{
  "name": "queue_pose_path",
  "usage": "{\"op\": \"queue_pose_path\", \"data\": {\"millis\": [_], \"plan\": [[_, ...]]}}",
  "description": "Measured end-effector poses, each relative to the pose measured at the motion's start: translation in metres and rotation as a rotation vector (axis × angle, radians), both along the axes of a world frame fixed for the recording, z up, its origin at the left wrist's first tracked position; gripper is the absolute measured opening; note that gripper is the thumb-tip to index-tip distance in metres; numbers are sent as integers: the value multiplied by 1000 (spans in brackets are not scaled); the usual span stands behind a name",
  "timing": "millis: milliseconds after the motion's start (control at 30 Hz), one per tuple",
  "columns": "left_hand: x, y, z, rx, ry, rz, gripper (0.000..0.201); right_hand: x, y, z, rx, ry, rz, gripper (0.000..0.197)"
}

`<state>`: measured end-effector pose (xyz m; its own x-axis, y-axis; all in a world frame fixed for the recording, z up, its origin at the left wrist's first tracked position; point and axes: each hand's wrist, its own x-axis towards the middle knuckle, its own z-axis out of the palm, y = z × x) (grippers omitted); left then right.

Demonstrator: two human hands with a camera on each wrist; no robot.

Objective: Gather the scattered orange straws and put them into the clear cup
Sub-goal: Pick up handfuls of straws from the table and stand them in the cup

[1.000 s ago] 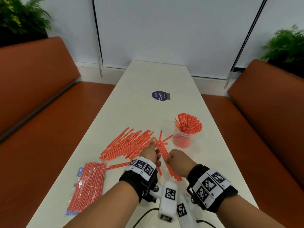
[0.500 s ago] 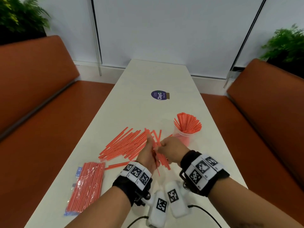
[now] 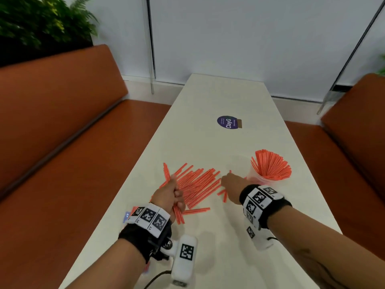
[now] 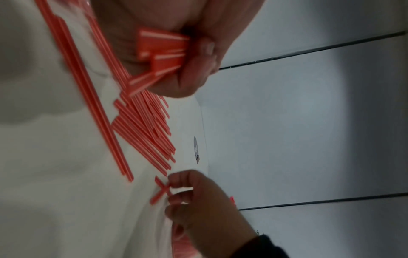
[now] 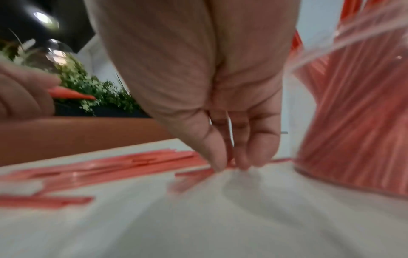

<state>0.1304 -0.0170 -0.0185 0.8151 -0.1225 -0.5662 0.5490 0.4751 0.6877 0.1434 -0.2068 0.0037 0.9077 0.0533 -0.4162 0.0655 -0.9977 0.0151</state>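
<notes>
Loose orange straws [image 3: 200, 184] lie fanned out in the middle of the white table [image 3: 218, 94]. My left hand [image 3: 173, 192] grips a bundle of straws [image 3: 179, 215] at the pile's left edge; the bundle's ends [image 4: 161, 45] show in the fist. My right hand [image 3: 230, 185] points down at the pile's right end, next to the clear cup [image 3: 255, 180]. Its fingertips [image 5: 220, 165] meet on the table and pinch a straw [image 4: 162, 189]. The cup stands upright, packed with orange straws [image 3: 270, 167].
A purple round sticker [image 3: 228, 122] lies farther up the table. A corner of a straw packet [image 3: 127, 216] peeks out behind my left wrist. Orange benches [image 3: 62, 126] [image 3: 358, 122] flank the narrow table on both sides.
The hands, together over the pile before, have parted. The left has moved left with its straw bundle. The right has dropped to the table beside the cup.
</notes>
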Motion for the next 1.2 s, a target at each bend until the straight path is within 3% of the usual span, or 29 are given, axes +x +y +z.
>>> {"op": "queue_pose_path", "data": {"millis": [300,467,533,700,767,867,1000,1200], "plan": [[1,13,-7,59,18,54,48,5,-6,-19,-87,-3,213,22],[-1,20,-3,70,23,79,48,-7,8,-23,-189,-62,417,30],[0,26,-2,75,32,93,48,-10,14,-21,-202,-101,423,34],[-1,36,-5,72,30,127,46,-10,54,-15,243,-125,308,16],[-3,36,-8,68,14,129,46,-12,75,-20,304,-104,347,15],[-4,38,-11,74,5,135,47,-15,93,-26,228,-57,422,18],[-6,45,-13,53,3,156,46,-15,99,-26,79,-72,464,8],[-9,46,-12,64,-1,165,46,-28,102,-24,-235,10,510,26]]}}
